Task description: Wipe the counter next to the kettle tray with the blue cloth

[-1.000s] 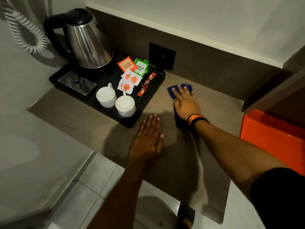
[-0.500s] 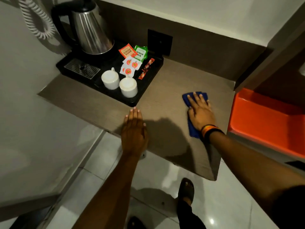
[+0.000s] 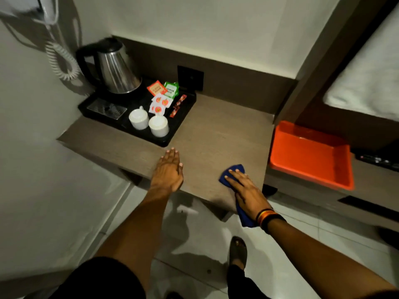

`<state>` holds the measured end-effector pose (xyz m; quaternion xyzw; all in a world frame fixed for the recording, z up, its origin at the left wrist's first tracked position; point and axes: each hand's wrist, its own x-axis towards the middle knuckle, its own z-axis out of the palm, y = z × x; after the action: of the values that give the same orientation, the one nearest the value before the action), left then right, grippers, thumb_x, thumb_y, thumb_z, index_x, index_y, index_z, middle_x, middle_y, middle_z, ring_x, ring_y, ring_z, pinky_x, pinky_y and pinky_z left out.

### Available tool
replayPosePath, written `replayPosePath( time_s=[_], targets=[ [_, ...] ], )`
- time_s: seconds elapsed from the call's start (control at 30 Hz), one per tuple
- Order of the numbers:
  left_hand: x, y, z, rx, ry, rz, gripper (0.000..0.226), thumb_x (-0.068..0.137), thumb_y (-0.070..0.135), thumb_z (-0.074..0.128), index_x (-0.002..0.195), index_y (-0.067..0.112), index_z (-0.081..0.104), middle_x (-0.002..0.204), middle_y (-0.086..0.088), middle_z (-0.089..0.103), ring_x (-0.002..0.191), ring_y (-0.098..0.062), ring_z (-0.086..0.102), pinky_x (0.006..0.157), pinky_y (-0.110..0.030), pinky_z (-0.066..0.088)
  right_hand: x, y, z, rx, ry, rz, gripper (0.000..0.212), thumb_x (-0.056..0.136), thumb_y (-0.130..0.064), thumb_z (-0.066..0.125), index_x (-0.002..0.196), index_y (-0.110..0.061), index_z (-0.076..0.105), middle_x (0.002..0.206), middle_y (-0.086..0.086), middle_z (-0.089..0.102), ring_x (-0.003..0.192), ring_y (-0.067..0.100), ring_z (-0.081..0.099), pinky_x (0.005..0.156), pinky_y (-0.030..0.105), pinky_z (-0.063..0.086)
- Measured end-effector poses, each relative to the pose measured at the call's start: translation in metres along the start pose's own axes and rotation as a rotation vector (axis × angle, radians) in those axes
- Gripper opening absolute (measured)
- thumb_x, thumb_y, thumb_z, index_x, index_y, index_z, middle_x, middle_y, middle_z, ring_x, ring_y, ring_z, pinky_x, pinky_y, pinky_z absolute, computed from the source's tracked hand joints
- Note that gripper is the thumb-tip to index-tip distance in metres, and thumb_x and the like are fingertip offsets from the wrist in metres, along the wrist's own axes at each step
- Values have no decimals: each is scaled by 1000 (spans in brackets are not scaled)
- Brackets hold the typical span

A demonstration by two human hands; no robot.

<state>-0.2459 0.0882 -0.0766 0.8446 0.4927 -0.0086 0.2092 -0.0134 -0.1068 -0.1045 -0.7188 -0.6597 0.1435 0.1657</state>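
The blue cloth [image 3: 234, 170] lies on the brown counter [image 3: 216, 130] at its front right corner, its lower end hanging past the edge. My right hand [image 3: 246, 193] presses flat on the cloth, fingers spread. My left hand [image 3: 169, 171] rests flat on the counter's front edge, holding nothing, just in front of the black kettle tray [image 3: 174, 134]. The tray sits at the counter's back left and carries a steel kettle [image 3: 114, 67], two white cups [image 3: 149, 123] and several sachets [image 3: 163, 96].
An orange tray [image 3: 311, 156] sits on a lower shelf right of the counter. A black wall socket [image 3: 190, 77] is behind the kettle tray. A coiled white cord [image 3: 62, 61] hangs on the left wall. My sandalled foot [image 3: 237, 249] stands on the tiled floor below.
My right hand has dragged the blue cloth from beside the tray at the back towards the front right corner. My left hand has stayed flat near the front edge.
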Motion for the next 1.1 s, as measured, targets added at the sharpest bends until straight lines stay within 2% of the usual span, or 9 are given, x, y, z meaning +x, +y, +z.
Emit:
replayPosePath(
  time_s=[0.13, 0.3, 0.5, 0.6, 0.73, 0.83, 0.9, 1.0, 1.1],
  targets=[
    [-18, 59, 18, 41, -3, 166, 61, 112, 33, 24, 164, 11, 1, 175, -9, -5, 161, -23, -7, 130, -38, -8, -5, 29, -33, 8, 125, 200, 59, 93, 4, 53, 149, -15, 44, 161, 13, 33, 148, 36, 30, 122, 46, 23],
    [-7, 146, 50, 8, 14, 317, 62, 111, 35, 20, 164, 13, -5, 175, -7, -9, 160, -21, -11, 129, -39, -12, 15, 100, -88, -11, 255, 351, 67, 86, 11, 51, 149, -9, 41, 162, 20, 28, 148, 40, 27, 122, 50, 23],
    [49, 224, 79, -80, 93, 460, 59, 108, 31, 26, 163, 10, 20, 172, -10, 16, 160, -24, 11, 131, -49, 13, 41, 213, -123, -113, 192, 389, 69, 86, 13, 50, 151, -7, 37, 162, 21, 24, 150, 41, 22, 124, 48, 18],
    [77, 252, 85, -30, 95, 482, 65, 104, 36, 17, 163, 9, 22, 172, -14, 21, 160, -30, 17, 130, -49, 12, 59, 259, -121, -147, 60, 317, 71, 86, 13, 50, 152, -8, 34, 162, 22, 23, 150, 43, 21, 124, 50, 17],
    [107, 268, 98, -35, 120, 505, 65, 108, 41, 14, 165, 10, 16, 174, -12, 12, 161, -29, 6, 131, -46, 1, 78, 289, -98, -229, -203, 247, 59, 103, -21, 43, 157, -17, 20, 167, 12, 11, 154, 36, 7, 123, 54, 10],
    [116, 267, 100, -10, 136, 512, 69, 107, 48, 5, 165, 12, 10, 174, -11, 4, 161, -28, -1, 128, -39, -10, 73, 296, -82, -273, -235, 304, 64, 103, -48, 28, 159, -28, 5, 169, 0, 2, 155, 29, 0, 118, 64, 8],
    [119, 265, 93, 25, 137, 503, 67, 108, 46, 11, 166, 12, 10, 175, -12, 5, 161, -28, 0, 130, -46, -5, 65, 292, -81, -304, -251, 318, 71, 98, -59, 16, 159, -27, 1, 169, 0, 0, 155, 29, 0, 117, 66, 8],
    [120, 261, 70, 44, 152, 461, 66, 106, 43, 22, 164, 11, 19, 174, -15, 15, 161, -31, 8, 130, -55, 10, 66, 273, -98, -238, -190, 374, 75, 98, -61, 22, 159, -23, 0, 169, 2, -1, 155, 26, -3, 119, 64, 2],
    [120, 256, 25, 64, 187, 449, 69, 108, 44, 26, 166, 13, 6, 175, -11, -1, 161, -27, -7, 131, -52, -2, 61, 231, -122, -118, -76, 416, 72, 101, -54, 31, 159, -22, 5, 169, 2, -5, 155, 22, -6, 123, 57, -2]
  ],
)
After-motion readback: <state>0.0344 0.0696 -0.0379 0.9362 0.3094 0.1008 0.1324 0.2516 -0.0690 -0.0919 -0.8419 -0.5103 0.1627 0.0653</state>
